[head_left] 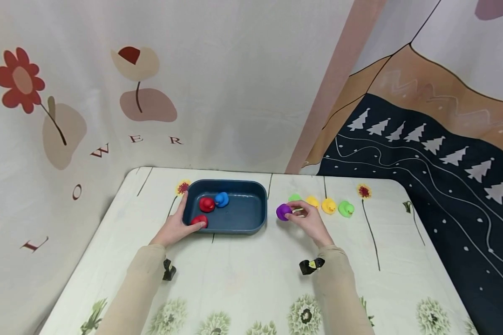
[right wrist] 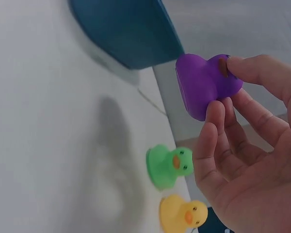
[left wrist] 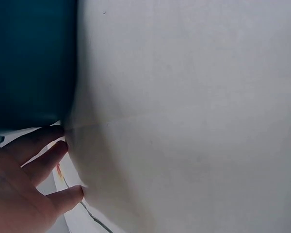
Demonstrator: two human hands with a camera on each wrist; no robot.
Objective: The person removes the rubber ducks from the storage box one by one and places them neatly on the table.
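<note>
My right hand [head_left: 308, 221] pinches a purple rubber duck [right wrist: 199, 85] between its thumb and fingertips, just right of the dark blue tray [head_left: 234, 229]. In the right wrist view the duck hangs above the table, tipped on its side. My left hand [head_left: 178, 228] is spread around the tray's near left corner, its straight fingers along the left side and its thumb at the near rim. Inside the tray are a red duck [head_left: 207, 204], a blue duck [head_left: 221, 199] and a second red duck [head_left: 199, 219], which the left thumb partly overlaps.
Behind and right of my right hand stands a row of ducks: a green duck [head_left: 295, 197], a yellow duck [head_left: 312, 201], a second yellow duck [head_left: 329, 205] and a second green duck [head_left: 346, 209]. A flower-printed cloth [head_left: 243, 279] covers the table, and a printed curtain [head_left: 243, 93] hangs behind.
</note>
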